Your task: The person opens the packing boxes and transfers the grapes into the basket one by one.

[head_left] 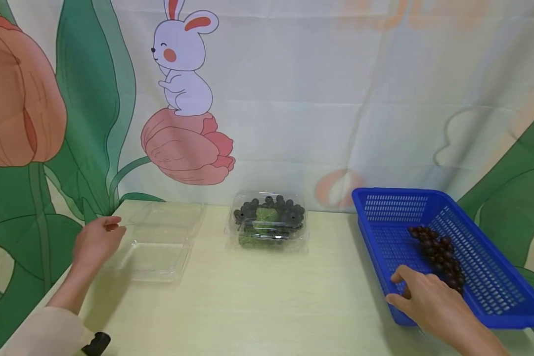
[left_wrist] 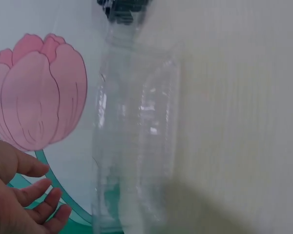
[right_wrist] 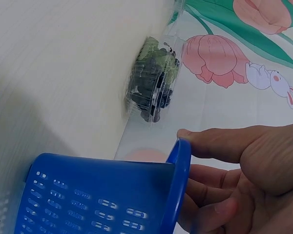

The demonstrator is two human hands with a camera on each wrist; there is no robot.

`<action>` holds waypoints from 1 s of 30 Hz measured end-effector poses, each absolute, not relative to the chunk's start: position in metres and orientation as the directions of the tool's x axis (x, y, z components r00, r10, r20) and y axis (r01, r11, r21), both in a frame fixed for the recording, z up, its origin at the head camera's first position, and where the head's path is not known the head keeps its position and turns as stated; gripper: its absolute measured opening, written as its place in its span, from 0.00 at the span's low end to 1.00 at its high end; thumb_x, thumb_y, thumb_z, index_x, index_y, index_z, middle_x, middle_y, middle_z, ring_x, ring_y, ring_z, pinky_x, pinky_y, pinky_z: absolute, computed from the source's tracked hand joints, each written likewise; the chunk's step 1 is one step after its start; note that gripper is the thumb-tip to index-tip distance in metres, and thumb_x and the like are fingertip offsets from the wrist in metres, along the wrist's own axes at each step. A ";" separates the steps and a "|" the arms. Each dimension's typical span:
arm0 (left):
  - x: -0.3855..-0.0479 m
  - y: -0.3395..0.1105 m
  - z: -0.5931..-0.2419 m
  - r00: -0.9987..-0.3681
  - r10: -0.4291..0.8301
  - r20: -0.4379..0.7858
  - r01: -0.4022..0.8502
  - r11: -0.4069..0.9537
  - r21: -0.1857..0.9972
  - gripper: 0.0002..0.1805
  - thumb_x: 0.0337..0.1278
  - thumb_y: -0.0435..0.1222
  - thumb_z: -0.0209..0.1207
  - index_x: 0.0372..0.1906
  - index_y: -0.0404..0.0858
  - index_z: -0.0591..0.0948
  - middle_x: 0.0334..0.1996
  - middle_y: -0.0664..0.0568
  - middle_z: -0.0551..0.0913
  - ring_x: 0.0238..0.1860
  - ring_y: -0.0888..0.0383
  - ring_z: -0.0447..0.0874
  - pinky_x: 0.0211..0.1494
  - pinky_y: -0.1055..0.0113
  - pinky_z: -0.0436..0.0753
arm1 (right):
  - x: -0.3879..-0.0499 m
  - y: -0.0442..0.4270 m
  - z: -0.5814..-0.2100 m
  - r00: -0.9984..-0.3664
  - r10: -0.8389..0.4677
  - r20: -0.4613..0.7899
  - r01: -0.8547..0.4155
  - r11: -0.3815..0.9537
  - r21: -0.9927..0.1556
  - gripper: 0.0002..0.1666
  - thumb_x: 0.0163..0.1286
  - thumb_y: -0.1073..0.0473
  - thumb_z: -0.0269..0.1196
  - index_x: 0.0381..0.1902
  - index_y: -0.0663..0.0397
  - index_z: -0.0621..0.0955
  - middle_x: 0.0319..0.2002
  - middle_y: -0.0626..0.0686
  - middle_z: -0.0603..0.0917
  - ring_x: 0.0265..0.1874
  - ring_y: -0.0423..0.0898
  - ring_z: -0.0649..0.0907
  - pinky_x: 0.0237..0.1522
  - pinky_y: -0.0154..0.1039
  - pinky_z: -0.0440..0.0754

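On the left, an open clear plastic box (head_left: 153, 262) lies on the table, its lid part raised at the back. My left hand (head_left: 99, 241) is beside that lid, fingers loosely bent; in the left wrist view the left hand (left_wrist: 27, 195) is apart from the plastic and holds nothing. My right hand (head_left: 433, 301) hovers over the left rim of a blue plastic basket (head_left: 374, 257), thumb and fingers apart. In the basket lies a bunch of dark red grapes (head_left: 440, 254). The right wrist view shows the right hand (right_wrist: 244, 180) at the rim, some fingertips hidden behind it.
A second clear box (head_left: 269, 222), with dark grapes and green leaf-like pieces inside, stands at the back middle of the pale table (head_left: 267, 306). Behind the table hangs a printed curtain (head_left: 285, 99) with tulips and a rabbit. A black band (head_left: 96, 343) shows near the left sleeve.
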State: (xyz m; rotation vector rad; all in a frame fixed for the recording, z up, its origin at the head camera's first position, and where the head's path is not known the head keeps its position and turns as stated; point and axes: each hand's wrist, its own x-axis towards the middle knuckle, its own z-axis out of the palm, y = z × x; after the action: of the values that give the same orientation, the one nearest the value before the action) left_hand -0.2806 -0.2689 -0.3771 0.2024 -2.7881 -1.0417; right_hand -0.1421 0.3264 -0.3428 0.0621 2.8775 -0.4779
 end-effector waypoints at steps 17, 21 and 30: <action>-0.276 -0.220 -0.353 -0.998 -0.051 0.037 -0.005 0.647 0.763 0.30 0.79 0.40 0.49 0.74 0.23 0.65 0.70 0.25 0.66 0.68 0.29 0.67 0.66 0.39 0.73 | -0.138 0.326 -0.343 -0.979 0.005 -0.204 0.069 0.949 -0.307 0.23 0.71 0.50 0.70 0.55 0.56 0.80 0.30 0.46 0.82 0.25 0.43 0.81 0.24 0.45 0.79; -0.276 -0.211 -0.353 -0.999 -0.022 0.037 0.015 0.635 0.773 0.31 0.79 0.40 0.50 0.75 0.24 0.63 0.70 0.26 0.66 0.69 0.30 0.67 0.67 0.39 0.73 | -0.138 0.326 -0.342 -0.980 0.001 -0.200 0.064 0.948 -0.311 0.23 0.71 0.50 0.70 0.56 0.57 0.80 0.30 0.46 0.83 0.25 0.43 0.81 0.25 0.45 0.80; -0.276 -0.186 -0.354 -0.999 0.021 0.046 0.049 0.609 0.791 0.32 0.78 0.38 0.52 0.75 0.23 0.62 0.66 0.28 0.71 0.67 0.33 0.70 0.67 0.42 0.74 | -0.139 0.326 -0.342 -0.980 0.000 -0.198 0.062 0.951 -0.303 0.23 0.71 0.50 0.70 0.55 0.57 0.80 0.30 0.46 0.83 0.25 0.43 0.81 0.25 0.45 0.80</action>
State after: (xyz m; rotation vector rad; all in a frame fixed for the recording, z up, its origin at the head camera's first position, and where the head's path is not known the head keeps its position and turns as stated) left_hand -0.2762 -0.1864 -0.3540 -0.0610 -2.7892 -1.3728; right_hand -0.1387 0.3256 -0.3416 0.0467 2.9078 -0.4601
